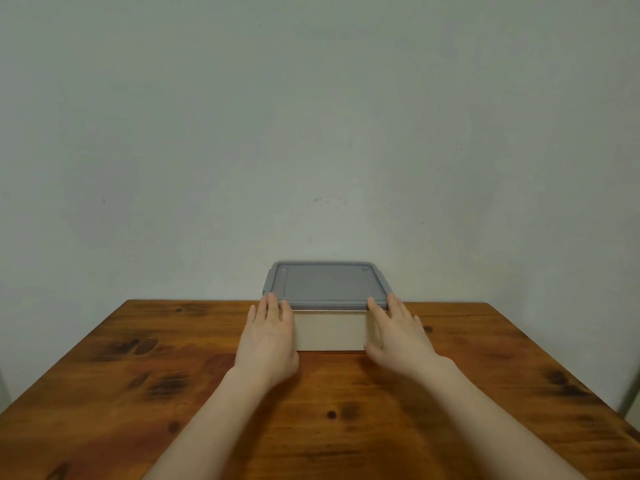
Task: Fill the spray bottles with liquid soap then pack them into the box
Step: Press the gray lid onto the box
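A pale box [330, 332] with a grey lid [327, 284] stands at the far middle of the wooden table [138, 393], against the wall. The lid lies flat on top and hides the inside. My left hand [268, 336] rests against the box's front left corner, fingers spread, fingertips at the lid's edge. My right hand [398, 336] is at the front right corner, fingers stretched onto the lid's edge, thumb low beside the box wall. Neither hand clearly grips the box. No spray bottles or soap are in view.
A plain pale wall [311, 133] rises right behind the table. The table's left and right edges slant outward toward me, with floor beyond them.
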Demonstrator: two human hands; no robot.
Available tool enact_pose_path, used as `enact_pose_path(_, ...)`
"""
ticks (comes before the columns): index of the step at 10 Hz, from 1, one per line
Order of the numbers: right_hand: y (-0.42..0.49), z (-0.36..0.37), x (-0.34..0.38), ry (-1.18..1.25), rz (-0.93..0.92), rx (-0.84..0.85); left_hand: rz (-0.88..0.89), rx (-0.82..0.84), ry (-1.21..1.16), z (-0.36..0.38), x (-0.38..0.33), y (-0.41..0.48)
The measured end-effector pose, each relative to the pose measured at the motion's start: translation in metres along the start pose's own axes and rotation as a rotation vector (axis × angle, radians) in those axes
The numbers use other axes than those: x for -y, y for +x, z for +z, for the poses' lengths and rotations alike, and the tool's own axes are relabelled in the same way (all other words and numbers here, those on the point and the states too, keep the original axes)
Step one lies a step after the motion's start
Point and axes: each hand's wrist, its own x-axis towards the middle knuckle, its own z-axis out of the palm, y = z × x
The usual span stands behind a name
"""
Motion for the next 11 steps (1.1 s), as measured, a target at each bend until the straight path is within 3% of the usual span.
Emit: enact_pose_path(11, 0.013, 0.002, -0.001, -0.019, 0.007, 0.006, -0.002, 0.0, -0.004, 0.002, 0.001, 0.014)
